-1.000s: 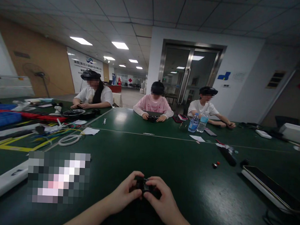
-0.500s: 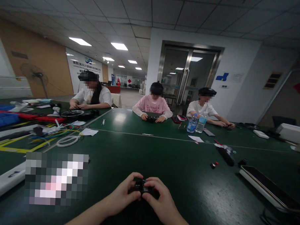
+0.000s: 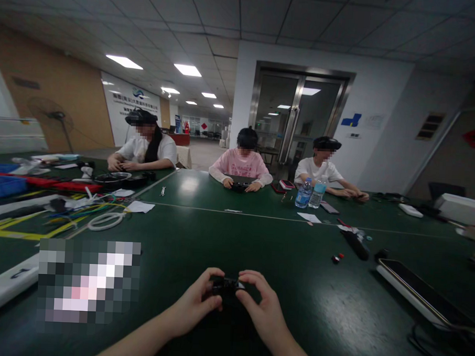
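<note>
A small black part (image 3: 227,286) with a light patch near its right end is held up between my two hands, low in the middle of the view. My left hand (image 3: 196,307) is closed on its left end, thumb below and fingers above and behind. At the right end, my right hand (image 3: 262,304) pinches the part between thumb and index finger. The part is too small and dark for me to tell its exact kind, and the fingers cover both of its ends.
A white power strip (image 3: 8,286) lies at the left, a phone on a white block (image 3: 425,291) at the right. A coiled white cable (image 3: 105,222), two water bottles (image 3: 311,194) and small red-black pieces (image 3: 336,258) are farther off. Three people sit across the green table (image 3: 203,234).
My right hand has shifted slightly right and spread its grip, so more of the black part shows. The part sits slightly higher in view and looks turned. My left hand keeps hold.
</note>
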The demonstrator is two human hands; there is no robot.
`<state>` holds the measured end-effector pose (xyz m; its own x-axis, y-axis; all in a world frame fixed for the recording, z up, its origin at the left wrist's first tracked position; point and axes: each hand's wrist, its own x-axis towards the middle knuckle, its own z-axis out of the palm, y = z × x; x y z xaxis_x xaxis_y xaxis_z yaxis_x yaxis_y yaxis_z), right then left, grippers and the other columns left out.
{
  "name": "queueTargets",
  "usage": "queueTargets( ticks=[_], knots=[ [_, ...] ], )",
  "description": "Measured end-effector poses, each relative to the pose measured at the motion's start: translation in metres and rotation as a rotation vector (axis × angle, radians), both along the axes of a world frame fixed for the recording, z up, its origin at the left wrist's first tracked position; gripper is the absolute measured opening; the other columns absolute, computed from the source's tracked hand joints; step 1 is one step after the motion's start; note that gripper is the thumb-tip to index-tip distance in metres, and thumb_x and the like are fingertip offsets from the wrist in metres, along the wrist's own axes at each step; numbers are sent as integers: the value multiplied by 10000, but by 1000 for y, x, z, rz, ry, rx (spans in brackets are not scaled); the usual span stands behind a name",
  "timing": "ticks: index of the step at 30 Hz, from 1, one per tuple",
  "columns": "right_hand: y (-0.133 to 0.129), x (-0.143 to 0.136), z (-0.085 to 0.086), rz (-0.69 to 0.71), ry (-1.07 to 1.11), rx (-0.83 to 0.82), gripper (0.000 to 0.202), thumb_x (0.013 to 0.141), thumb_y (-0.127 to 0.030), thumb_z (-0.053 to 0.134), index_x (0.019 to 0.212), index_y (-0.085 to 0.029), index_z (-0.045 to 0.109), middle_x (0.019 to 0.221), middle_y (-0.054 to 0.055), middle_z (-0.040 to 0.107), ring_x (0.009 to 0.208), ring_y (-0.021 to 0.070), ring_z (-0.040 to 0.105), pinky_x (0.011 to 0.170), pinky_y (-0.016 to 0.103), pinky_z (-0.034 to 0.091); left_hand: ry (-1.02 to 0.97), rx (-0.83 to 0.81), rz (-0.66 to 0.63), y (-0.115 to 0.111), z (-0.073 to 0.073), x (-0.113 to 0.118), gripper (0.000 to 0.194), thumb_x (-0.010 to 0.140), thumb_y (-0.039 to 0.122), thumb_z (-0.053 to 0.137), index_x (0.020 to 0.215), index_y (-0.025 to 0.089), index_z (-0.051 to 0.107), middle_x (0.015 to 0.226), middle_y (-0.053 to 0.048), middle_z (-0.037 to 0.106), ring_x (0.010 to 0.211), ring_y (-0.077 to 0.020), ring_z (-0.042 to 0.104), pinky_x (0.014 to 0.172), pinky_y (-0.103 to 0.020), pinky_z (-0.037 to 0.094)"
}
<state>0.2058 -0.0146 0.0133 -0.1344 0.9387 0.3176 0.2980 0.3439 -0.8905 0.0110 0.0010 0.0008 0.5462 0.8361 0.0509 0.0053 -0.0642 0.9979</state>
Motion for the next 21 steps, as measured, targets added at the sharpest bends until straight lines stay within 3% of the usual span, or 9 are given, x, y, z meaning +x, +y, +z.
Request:
queueTargets(
  ticks=[10,21],
  knots=[
    [10,18,-6,-131,81,-22,338,772,-349,568,1085,-220,562,1032,60,617,992,217,555,900,394,423,45,-50,3,-2,5,-5,395,828,241,497,1171,253,300,1002,-42,557,825,-167,563,747,-349,402],
    [17,31,-11,-187,164,14,353,776,-373,567,1097,-227,543,1071,66,600,1004,213,555,902,409,438,64,-82,26,-4,11,-5,406,813,206,501,1174,249,320,1014,-46,554,847,-178,565,796,-386,406]
  ],
)
